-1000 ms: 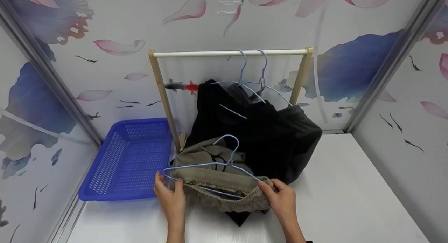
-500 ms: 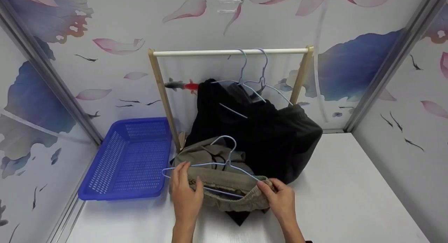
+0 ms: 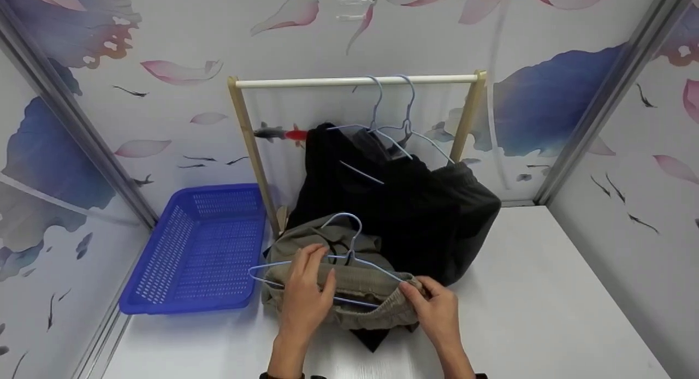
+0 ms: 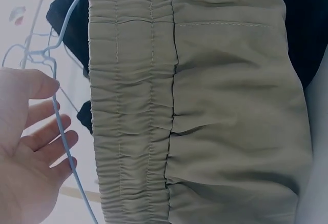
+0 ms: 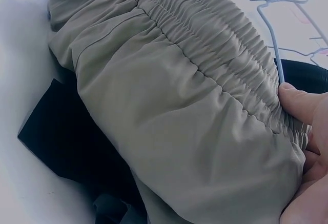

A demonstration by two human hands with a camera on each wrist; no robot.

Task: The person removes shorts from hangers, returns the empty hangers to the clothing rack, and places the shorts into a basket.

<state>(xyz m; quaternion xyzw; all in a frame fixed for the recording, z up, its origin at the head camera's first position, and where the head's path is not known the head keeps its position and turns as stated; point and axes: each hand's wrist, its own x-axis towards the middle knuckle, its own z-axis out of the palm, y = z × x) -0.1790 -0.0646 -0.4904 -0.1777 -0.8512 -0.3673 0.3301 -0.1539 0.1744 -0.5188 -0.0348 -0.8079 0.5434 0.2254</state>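
Note:
Khaki pants (image 3: pixel 357 278) with a gathered elastic waistband lie at the front of the table, waist opening toward me. A light blue wire hanger (image 3: pixel 377 267) sits at the opening, hook up, its lower bar inside the waistband and its left end sticking out past the cloth. My right hand (image 3: pixel 437 311) pinches the waistband's right side together with the hanger's right end. Over the hanger's left arm reaches my left hand (image 3: pixel 307 294), thumb and fingers spread apart. In the left wrist view its thumb tip is right at the hanger wire, with loose fingers behind it.
Behind the pants stands a wooden rack with a white bar (image 3: pixel 317 83). Black and dark grey clothes (image 3: pixel 404 215) hang there on blue hangers. A blue plastic basket (image 3: pixel 183 309) is at the left. Black fabric (image 3: pixel 374 338) shows under the pants.
My left hand has let go of the hanger's left end and waistband edge and moved right, toward the hanger's middle. The hanger shifted slightly left. My right hand keeps its pinch.

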